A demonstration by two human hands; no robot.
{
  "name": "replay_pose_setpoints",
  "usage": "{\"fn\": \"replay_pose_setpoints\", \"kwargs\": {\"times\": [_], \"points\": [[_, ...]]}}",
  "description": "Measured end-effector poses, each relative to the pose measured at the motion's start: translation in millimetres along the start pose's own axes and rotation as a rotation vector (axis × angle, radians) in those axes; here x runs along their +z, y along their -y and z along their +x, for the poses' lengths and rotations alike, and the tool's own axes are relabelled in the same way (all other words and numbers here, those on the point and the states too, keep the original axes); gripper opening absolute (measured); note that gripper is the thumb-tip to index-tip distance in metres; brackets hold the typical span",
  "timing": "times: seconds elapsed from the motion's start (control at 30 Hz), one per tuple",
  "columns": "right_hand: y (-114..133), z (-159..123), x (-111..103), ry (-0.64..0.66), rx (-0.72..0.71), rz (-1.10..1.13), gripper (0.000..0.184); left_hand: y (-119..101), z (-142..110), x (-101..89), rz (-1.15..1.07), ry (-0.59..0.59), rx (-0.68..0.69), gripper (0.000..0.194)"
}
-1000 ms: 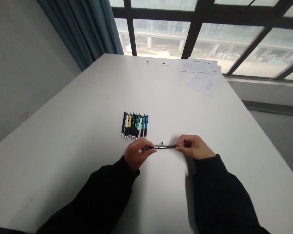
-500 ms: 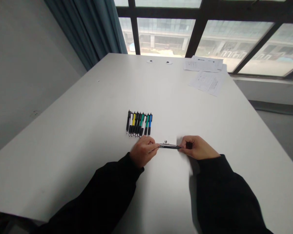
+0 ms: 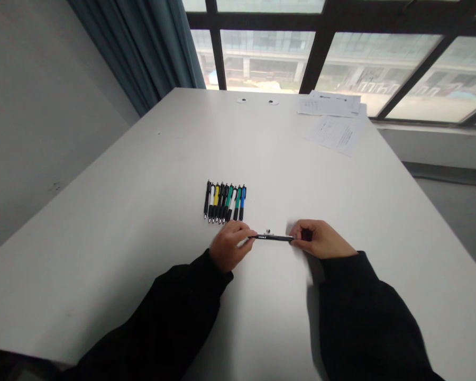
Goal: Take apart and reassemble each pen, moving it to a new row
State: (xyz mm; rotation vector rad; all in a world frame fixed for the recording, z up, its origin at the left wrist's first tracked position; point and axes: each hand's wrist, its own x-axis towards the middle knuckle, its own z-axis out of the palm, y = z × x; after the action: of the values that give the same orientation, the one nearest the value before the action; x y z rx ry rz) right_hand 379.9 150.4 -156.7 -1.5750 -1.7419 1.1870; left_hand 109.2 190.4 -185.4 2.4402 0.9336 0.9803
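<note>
A slim black pen [image 3: 273,238] lies level between my two hands, low over the white table. My left hand [image 3: 232,243] pinches its left end between thumb and fingers. At the right end, the fingertips of my right hand [image 3: 315,238] are closed on it. Just behind the pen, a small metallic piece [image 3: 268,231] rests on the table, too small to name surely. Beyond my left hand lies a neat row of several click pens: a yellow pen [image 3: 216,196], a blue pen [image 3: 243,196], and black, white and green ones.
Paper sheets [image 3: 333,132] lie at the table's far right. Two white oval pieces with dark spots [image 3: 273,102] sit along the back edge of the white table [image 3: 143,180]. A blue curtain [image 3: 143,47] hangs behind, beside a dark-framed window [image 3: 267,58].
Earlier a thin strip showed separately just above the pen; now a single slim outline shows between the hands. My left hand has shifted slightly. The row of pens is unchanged.
</note>
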Motion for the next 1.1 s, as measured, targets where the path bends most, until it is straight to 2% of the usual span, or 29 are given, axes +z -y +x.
{"fn": "replay_pose_setpoints", "kwargs": {"times": [0.3, 0.63, 0.83, 1.0, 1.03, 1.1], "points": [[0.5, -0.1, -0.1, 0.004, 0.011, 0.024, 0.004, 0.2, 1.3, 0.4, -0.045, -0.04, -0.01, 0.011], [-10.4, 1.8, 0.4, -0.004, -0.019, 0.05, 0.009, 0.9, 0.2, 0.5, -0.052, -0.037, -0.028, 0.011], [-7.1, 2.3, -1.0, -0.046, -0.026, 0.013, 0.02, -3.4, 2.5, -1.7, -0.066, -0.045, -0.043, 0.007], [-5.9, 2.3, -3.4, -0.314, 0.103, -0.183, 0.034, -5.7, 2.5, -7.0, -0.01, -0.088, -0.205, 0.034], [-5.8, 2.0, -3.7, -0.309, 0.107, -0.177, 0.035, -5.4, 1.8, -7.9, -0.007, -0.084, -0.233, 0.036], [-5.3, 1.1, -3.7, -0.216, 0.084, -0.115, 0.033, -4.4, 0.2, -9.1, -0.021, -0.053, -0.264, 0.039]]}}
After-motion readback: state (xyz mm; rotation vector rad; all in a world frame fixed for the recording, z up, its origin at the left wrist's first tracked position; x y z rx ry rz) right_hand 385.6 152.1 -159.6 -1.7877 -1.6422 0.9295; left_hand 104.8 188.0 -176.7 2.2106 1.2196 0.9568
